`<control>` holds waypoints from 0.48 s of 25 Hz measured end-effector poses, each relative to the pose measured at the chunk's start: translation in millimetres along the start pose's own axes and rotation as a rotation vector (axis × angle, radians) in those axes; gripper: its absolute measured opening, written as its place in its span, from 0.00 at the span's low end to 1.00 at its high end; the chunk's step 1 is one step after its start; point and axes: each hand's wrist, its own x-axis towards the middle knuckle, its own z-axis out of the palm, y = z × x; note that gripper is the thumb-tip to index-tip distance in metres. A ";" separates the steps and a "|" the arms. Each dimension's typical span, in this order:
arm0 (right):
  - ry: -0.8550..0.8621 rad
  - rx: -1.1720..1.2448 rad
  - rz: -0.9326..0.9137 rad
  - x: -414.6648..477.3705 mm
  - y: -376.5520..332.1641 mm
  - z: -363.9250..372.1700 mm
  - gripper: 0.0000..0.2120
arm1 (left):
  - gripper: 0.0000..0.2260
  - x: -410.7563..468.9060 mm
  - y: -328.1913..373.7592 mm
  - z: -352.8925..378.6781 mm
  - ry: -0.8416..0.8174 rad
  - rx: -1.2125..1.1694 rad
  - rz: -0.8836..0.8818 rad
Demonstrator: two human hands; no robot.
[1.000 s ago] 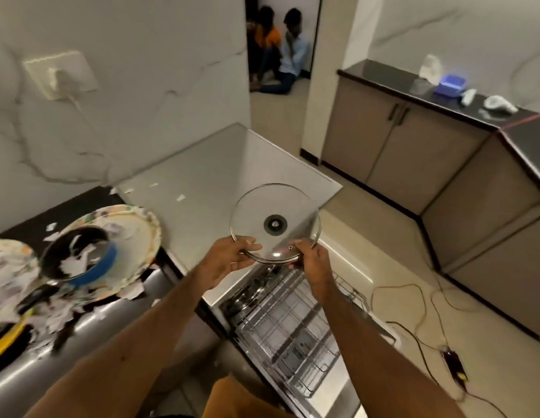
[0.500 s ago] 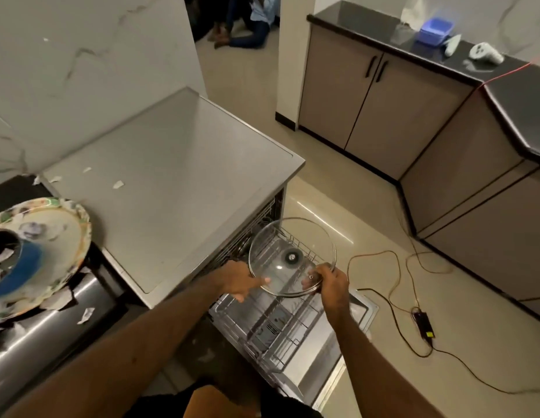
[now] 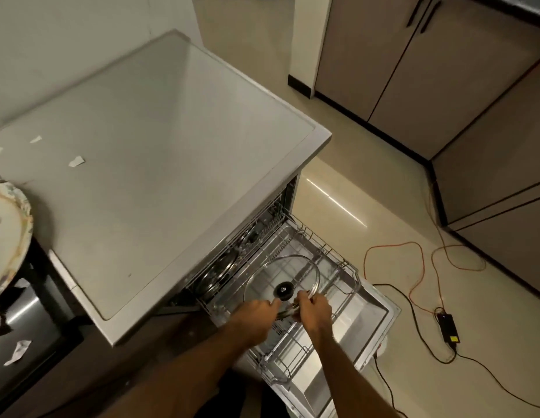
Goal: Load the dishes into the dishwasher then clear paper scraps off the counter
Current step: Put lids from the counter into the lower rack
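**Lid over open rack**

Paper scraps (image 3: 76, 161) on desk (image 3: 172, 146), left of frame. Bottom centre: left hand (image 3: 256, 312) and right hand (image 3: 314, 306) both grip the glass lid (image 3: 282, 276) at its near rim, over the pulled-out dishwasher rack (image 3: 351, 268). Orange cable (image 3: 392, 244) on floor, right.

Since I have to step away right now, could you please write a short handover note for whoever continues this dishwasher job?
Left hand: grips the near rim of the round clear glass lid with a black knob.
Right hand: grips the same rim beside it.
The lid hangs low over the pulled-out wire dishwasher rack; whether it rests there is unclear.
Done: round metal dishes stand at the rack's back.
Left: seat the lid, likely load the patterned round plate at the left edge, clear the white paper scraps off the grey counter.
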 end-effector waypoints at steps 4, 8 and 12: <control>-0.141 -0.028 -0.033 38.2 11.1 29.9 0.16 | 0.18 43.2 -33.1 26.9 0.127 -0.024 -0.047; -0.300 0.022 0.001 66.9 22.8 64.1 0.08 | 0.19 97.7 -76.0 54.1 0.201 -0.093 -0.152; -0.351 0.036 0.029 85.6 39.1 87.4 0.05 | 0.20 133.5 -104.7 80.0 0.165 -0.087 -0.209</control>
